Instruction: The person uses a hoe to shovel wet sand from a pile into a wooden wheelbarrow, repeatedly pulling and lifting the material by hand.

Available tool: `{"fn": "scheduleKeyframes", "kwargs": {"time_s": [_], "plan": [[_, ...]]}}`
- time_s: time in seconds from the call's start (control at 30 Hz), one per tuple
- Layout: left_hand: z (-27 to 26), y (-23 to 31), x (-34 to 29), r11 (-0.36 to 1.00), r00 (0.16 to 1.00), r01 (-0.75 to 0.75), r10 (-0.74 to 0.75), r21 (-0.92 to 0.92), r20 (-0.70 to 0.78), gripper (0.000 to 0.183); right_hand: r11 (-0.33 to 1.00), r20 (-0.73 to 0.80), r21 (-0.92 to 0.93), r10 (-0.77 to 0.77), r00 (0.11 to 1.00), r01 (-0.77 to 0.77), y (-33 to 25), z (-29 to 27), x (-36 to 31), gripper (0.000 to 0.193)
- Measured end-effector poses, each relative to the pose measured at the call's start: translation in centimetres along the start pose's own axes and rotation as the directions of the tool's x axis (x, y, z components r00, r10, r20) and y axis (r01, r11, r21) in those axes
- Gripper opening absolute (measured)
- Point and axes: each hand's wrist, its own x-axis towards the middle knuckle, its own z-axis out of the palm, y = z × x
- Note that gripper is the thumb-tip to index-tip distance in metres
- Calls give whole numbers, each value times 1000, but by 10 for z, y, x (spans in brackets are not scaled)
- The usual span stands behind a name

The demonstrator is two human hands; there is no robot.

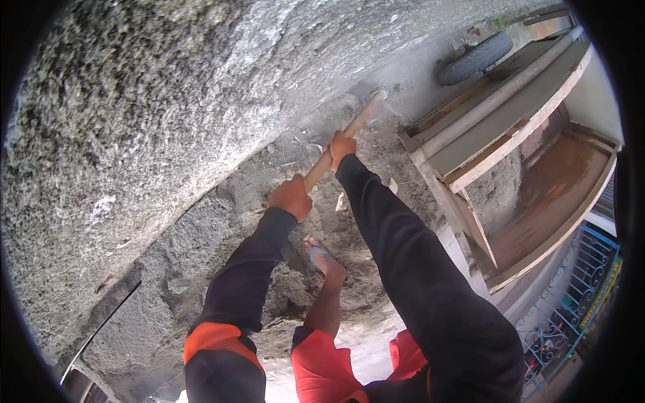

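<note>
Both my hands are wrapped around a long wooden tool handle (363,117) that slants away up and to the right. Lower on it, my left hand (291,197) is closed tight. Farther along, my right hand (342,149) grips the same handle. A pale, small shape shows at its far end, but I cannot make out what kind of tool head it is. Beneath the handle lies a heap of grey sand or cement mix (275,161), and my sandalled foot (324,258) stands on it.
A rough grey concrete wall (148,101) rises along the left. On the right stands a wooden frame with shelf-like boards (517,144), and behind it lies a dark tyre (474,59). A blue metal railing (571,295) is at lower right.
</note>
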Motion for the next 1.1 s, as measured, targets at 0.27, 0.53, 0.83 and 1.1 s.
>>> {"fn": "scheduleKeyframes", "kwargs": {"time_s": [0.27, 0.53, 0.83, 1.1], "plan": [[78, 18, -174, 905, 950, 301, -313, -300, 8, 40, 832, 142, -535, 262, 954, -148, 80, -57, -105, 29], [92, 99, -210, 760, 925, 281, -378, -587, -46, 48, 624, 256, -776, 438, 862, -86, 38, -105, -132, 19], [68, 157, -292, -87, 919, 332, -194, -939, 343, 50, 472, 379, -869, 447, 810, 146, -45, -185, -223, 11], [77, 201, -264, -645, 792, 385, -136, -660, 595, 83, 74, 393, -899, 568, 723, 431, -205, -259, -336, 24]]}}
